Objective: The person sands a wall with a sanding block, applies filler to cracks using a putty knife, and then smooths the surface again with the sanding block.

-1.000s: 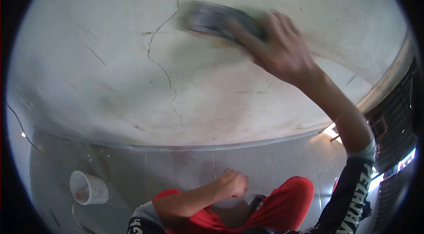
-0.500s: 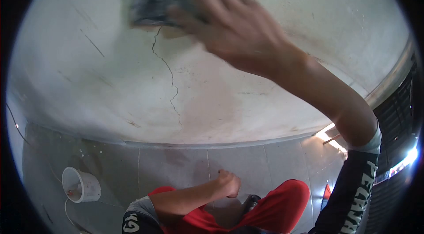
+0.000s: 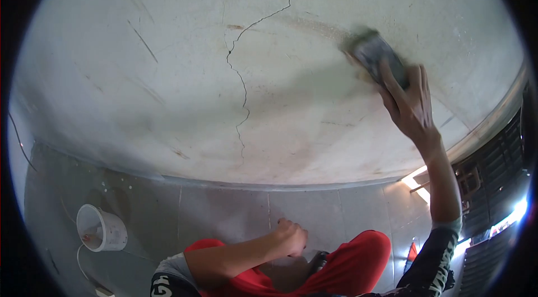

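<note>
The left hand [image 3: 293, 237], farther from the block, has its fingers curled together near the lap. The right hand [image 3: 414, 107] has its fingers clamped on 1 dark block [image 3: 375, 54] at the wall [image 3: 185, 89], long axis slanting up-left from them.

right hand [image 3: 412, 100] extended, gripping, left hand [image 3: 292, 238] curled

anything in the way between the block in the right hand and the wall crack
Nothing visible stands between the dark block in the right hand and the crack, only wall with a brownish smear. The left hand and white bucket are both below that path.
</note>
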A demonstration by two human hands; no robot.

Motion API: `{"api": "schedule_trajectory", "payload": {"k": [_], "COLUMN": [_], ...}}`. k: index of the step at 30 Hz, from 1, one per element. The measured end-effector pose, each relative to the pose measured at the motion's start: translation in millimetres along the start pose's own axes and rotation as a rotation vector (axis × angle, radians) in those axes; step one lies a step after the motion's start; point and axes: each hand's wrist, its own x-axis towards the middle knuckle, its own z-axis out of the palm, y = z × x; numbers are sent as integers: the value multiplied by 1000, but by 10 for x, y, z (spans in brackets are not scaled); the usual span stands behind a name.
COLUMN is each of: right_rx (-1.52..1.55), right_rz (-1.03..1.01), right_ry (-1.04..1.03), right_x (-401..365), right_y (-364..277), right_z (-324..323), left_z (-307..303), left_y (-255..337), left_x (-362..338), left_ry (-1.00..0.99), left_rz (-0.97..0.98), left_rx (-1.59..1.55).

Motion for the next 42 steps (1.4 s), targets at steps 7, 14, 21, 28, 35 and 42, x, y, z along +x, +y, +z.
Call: {"api": "schedule_trajectory", "payload": {"k": [7, 14, 21, 28, 35, 42], "right_rx": [-13, -18, -50, 74, 884, 1216], "right_rz": [-152, -23, -16, 98, 580, 437], "right_ry": [284, 103, -9, -49, -217, -490], "right_x": [1404, 382, -37, -79, -1142, -1609], "right_y": [-856, -455, -219, -325, -1128, -1319], "right_z": [22, 103, -13, -41, -131, 59], "left_z": [83, 63, 8, 16, -432, -647], "left_y": [101, 172, 55, 118, 83, -220], "left_x": [167, -1, -28, 228, 138, 255], "left_ry": [-98, 107, 13, -133, 308, 441], "left_rz": [41, 87, 64, 95, -26, 298], "left_rx": [20, -15, -31, 11, -212, -1281]}}
